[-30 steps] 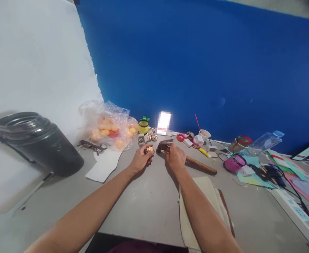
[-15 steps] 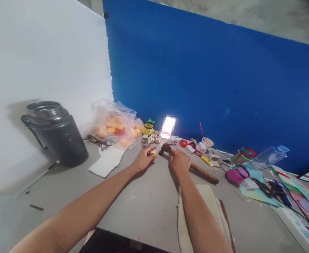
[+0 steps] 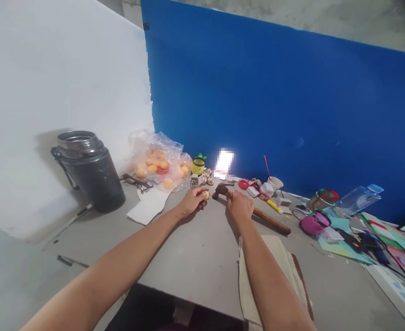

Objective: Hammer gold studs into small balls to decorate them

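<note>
My left hand [image 3: 192, 201] is closed around a small yellow-orange ball [image 3: 206, 195] with shiny gold and dark bits on it; fingers cover part of it. My right hand [image 3: 241, 205] is wrapped round the wooden handle of a claw hammer [image 3: 272, 221], close to its head. The dark metal head lies just right of the ball, apart from it. Behind my left hand sits a small open white box [image 3: 194, 182] with small metallic pieces inside. Several gold, shiny balls [image 3: 210, 181] are clustered beside that box.
A dark wide-mouthed flask [image 3: 94, 177] and glasses [image 3: 137, 182] stand left, near a plastic bag [image 3: 157, 158] of orange balls. A folded cloth [image 3: 268, 271] lies under my right forearm. To the right are a paper cup [image 3: 274, 184], a pink pouch [image 3: 315, 223] and a power strip [image 3: 396, 294].
My left fingers have curled more over the ball, and the hand has turned slightly. The right hand stays on the hammer. The camera view has shifted, moving the scene rightward in the picture.
</note>
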### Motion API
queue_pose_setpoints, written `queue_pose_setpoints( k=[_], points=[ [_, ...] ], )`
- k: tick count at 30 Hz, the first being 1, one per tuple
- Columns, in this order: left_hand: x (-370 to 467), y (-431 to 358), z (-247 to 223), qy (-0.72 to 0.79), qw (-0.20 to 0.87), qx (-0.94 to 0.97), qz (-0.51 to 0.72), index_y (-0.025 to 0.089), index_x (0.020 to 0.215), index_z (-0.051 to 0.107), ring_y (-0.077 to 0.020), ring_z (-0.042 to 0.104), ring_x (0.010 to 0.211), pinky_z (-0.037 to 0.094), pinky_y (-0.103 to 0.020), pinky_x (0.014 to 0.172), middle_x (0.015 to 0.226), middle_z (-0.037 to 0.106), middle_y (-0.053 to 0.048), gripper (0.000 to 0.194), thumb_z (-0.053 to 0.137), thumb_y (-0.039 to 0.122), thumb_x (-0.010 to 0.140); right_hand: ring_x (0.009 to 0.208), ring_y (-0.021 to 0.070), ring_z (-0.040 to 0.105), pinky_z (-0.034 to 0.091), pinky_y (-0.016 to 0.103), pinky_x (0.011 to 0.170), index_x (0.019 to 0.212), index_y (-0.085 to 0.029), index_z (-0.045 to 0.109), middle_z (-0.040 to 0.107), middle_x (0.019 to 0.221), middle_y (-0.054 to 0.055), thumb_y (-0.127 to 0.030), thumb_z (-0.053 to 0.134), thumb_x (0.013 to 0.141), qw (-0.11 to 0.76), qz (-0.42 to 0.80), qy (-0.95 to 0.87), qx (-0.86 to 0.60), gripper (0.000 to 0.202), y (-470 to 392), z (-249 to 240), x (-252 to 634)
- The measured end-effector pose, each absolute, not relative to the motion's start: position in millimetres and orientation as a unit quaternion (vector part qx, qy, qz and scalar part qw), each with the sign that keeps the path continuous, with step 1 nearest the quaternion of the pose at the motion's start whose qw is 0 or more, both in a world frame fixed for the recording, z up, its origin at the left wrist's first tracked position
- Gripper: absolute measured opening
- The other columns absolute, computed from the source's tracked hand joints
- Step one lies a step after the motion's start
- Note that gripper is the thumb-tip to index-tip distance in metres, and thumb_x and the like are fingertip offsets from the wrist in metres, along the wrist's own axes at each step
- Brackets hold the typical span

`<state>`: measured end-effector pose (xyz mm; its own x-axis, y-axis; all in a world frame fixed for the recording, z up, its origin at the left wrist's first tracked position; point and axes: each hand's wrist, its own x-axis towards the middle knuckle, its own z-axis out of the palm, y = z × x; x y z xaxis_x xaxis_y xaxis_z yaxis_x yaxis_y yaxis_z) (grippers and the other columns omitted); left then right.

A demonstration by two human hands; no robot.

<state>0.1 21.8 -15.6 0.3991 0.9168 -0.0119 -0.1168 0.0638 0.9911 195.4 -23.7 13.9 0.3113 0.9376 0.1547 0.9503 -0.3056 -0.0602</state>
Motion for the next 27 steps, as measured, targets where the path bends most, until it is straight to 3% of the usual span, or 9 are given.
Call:
queue_pose_setpoints(
  k=[7, 13, 19, 22, 27],
  points=[
    [-3.0, 18.7, -11.5, 0.358, 0.598, 0.597, 0.398, 0.014, 0.137, 0.064, -0.012, 0.057, 0.066, 0.05, -0.026, 0.062, 0.077, 0.062, 0.001, 0.061, 0.076, 0.032, 0.08, 0.103, 0.0258, 0.07, 0.039, 0.035, 0.081, 0.117, -0.023, 0.07, 0.077, 0.11, 0.011, -0.035, 0.057, 0.103, 0.07, -0.056, -0.584, -0.806, 0.023, -21.7, 12.4, 195.7],
    [-3.0, 23.0, -17.7, 0.411, 0.486, 0.657, 0.403, 0.011, 0.13, 0.065, -0.0186, 0.065, 0.075, 0.055, -0.032, 0.07, 0.086, 0.07, -0.005, 0.057, 0.075, 0.031, 0.077, 0.093, 0.024, 0.068, 0.036, 0.035, 0.077, 0.108, -0.023, 0.072, 0.076, 0.099, 0.009, -0.035, 0.061, 0.101, 0.09, -0.063, -0.587, -0.802, 0.018, -19.3, 7.5, 199.1],
    [-5.6, 29.8, -19.4, 0.452, 0.341, 0.722, 0.397, 0.014, 0.116, 0.073, -0.0231, 0.066, 0.087, 0.052, -0.037, 0.086, 0.101, 0.075, -0.007, 0.043, 0.067, 0.022, 0.073, 0.085, 0.0228, 0.062, 0.033, 0.035, 0.08, 0.092, -0.02, 0.07, 0.071, 0.085, 0.006, -0.032, 0.061, 0.1, 0.246, -0.199, -0.59, -0.743, 0.017, -18.2, -6.2, 201.3],
    [-7.5, 31.0, -18.8, 0.444, 0.339, 0.73, 0.394, 0.016, 0.108, 0.074, -0.0225, 0.065, 0.085, 0.05, -0.035, 0.083, 0.094, 0.074, -0.005, 0.036, 0.065, 0.023, 0.073, 0.083, 0.0231, 0.058, 0.033, 0.035, 0.082, 0.091, -0.02, 0.068, 0.067, 0.08, 0.006, -0.028, 0.058, 0.099, 0.315, -0.289, -0.6, -0.676, 0.015, -17.9, -14.0, 197.1],
    [-9.6, 30.8, -16.6, 0.411, 0.367, 0.736, 0.393, 0.016, 0.096, 0.075, -0.0211, 0.062, 0.079, 0.045, -0.031, 0.074, 0.082, 0.07, -0.001, 0.028, 0.063, 0.023, 0.071, 0.081, 0.0229, 0.055, 0.03, 0.035, 0.08, 0.091, -0.021, 0.065, 0.064, 0.077, 0.004, -0.022, 0.062, 0.094, 0.309, -0.311, -0.644, -0.627, 0.005, -20.7, -17.0, 190.7]
  ],
)
